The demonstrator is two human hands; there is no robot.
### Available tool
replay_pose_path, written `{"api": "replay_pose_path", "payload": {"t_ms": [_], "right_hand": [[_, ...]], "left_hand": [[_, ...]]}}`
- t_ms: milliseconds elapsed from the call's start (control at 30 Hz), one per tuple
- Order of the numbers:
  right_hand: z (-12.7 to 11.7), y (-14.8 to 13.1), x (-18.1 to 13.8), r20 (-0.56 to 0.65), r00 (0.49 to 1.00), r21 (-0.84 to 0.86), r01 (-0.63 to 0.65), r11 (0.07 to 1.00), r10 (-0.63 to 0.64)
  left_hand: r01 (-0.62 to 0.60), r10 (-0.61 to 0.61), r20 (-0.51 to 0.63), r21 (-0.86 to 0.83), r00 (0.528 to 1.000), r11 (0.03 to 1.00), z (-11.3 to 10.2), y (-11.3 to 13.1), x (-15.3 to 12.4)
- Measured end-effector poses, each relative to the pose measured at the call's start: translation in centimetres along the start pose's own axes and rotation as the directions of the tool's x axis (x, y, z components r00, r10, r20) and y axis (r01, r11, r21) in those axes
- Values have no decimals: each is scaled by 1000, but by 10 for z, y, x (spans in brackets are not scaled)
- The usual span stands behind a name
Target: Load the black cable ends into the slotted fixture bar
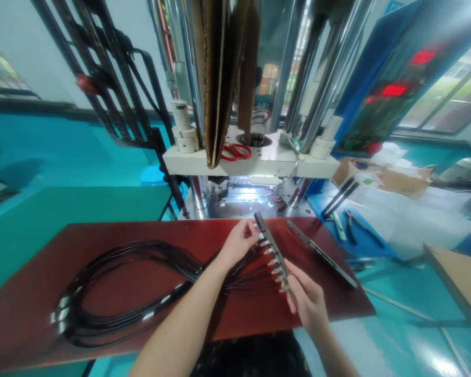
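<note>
A long dark metal bar (270,242) lies diagonally on the red-brown worktop (141,283), with several metal cable connectors seated along its left side. My left hand (238,242) pinches a connector near the bar's far end. My right hand (304,296) grips the bar's near end. Black cables (113,293) run from the connectors leftward into a large loose coil on the worktop.
A second dark bar (321,253) lies to the right on the worktop. A vertical press machine (251,157) stands straight ahead, with red scissors (236,152) on its white plate. Tools (347,222) lie on a blue surface at right, below a control panel (392,89).
</note>
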State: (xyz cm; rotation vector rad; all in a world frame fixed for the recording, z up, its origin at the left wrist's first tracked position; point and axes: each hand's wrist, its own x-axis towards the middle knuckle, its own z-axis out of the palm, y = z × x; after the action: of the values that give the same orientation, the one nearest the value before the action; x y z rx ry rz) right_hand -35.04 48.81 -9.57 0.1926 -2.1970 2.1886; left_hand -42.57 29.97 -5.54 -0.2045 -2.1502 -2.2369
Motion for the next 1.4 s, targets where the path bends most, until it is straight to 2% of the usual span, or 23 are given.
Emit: {"api": "replay_pose_path", "payload": {"t_ms": [33, 100, 167, 233, 333, 433, 567, 767, 867, 967, 1033, 1133, 1200, 1267, 1300, 1333, 1400], "right_hand": [[0, -1, 0, -1, 1000, 6, -1, 1000, 1], [1, -2, 0, -7, 1000, 16, -10, 1000, 10], [1, -4, 0, -19, 1000, 23, -21, 1000, 21], [1, -4, 0, -28, 999, 31, -20, 999, 21], [0, -1, 0, -20, 1000, 28, -8, 1000, 8], [-2, 2, 0, -3, 1000, 8, 6, 1000, -6], [-3, 4, 0, 12, 1000, -34, 21, 999, -20], [-2, 1, 0, 60, 997, -167, 59, 984, -50], [-5, -5, -6, 82, 996, -245, 61, 968, -42], [-10, -10, -18, 53, 998, -230, 47, 972, -35], [-15, -11, -24, -13, 1000, -189, 17, 982, -20], [-26, -11, -26, -115, 993, -177, -58, 982, 38], [-34, -12, -20, -115, 992, -272, -79, 959, 50], [-41, -16, -12, -47, 998, -497, 3, 868, -30], [-44, -19, -7, 13, 997, -647, 69, 759, -79], [-45, -23, -3, 84, 991, -791, 132, 598, -108], [-48, -33, 6, 198, 978, -959, 206, 195, -58]], "left_hand": [[-67, 71, -22, 136, 997, 988, 1, 1, -1], [-176, 206, -32, 402, 978, 899, 0, 4, -3], [-207, 264, -35, 525, 964, 826, 0, 6, -4], [-193, 239, -31, 495, 971, 847, -1, 8, -5], [-152, 157, 13, 341, 988, 928, 0, 8, -6], [-41, 36, 36, 154, 999, 987, 1, 5, -4], [46, -46, 18, -6, 999, 999, 0, 2, 0], [127, -125, 55, -32, 991, 991, -6, 5, 0], [76, -77, 37, 39, 996, 996, -1, 5, -2], [-24, 16, 50, 169, 999, 985, 16, 2, -1], [-111, 93, 68, 350, 993, 930, 32, 2, 0], [-220, 173, 136, 649, 976, 729, 49, 9, -2], [-279, 226, 175, 742, 958, 609, 50, 19, -8], [-332, 290, 196, 758, 937, 562, 40, 32, -20], [-348, 318, 194, 754, 928, 556, 31, 38, -28], [-356, 346, 181, 752, 921, 555, 20, 44, -38], [-341, 417, 107, 769, 903, 540, -5, 48, -65]]}}
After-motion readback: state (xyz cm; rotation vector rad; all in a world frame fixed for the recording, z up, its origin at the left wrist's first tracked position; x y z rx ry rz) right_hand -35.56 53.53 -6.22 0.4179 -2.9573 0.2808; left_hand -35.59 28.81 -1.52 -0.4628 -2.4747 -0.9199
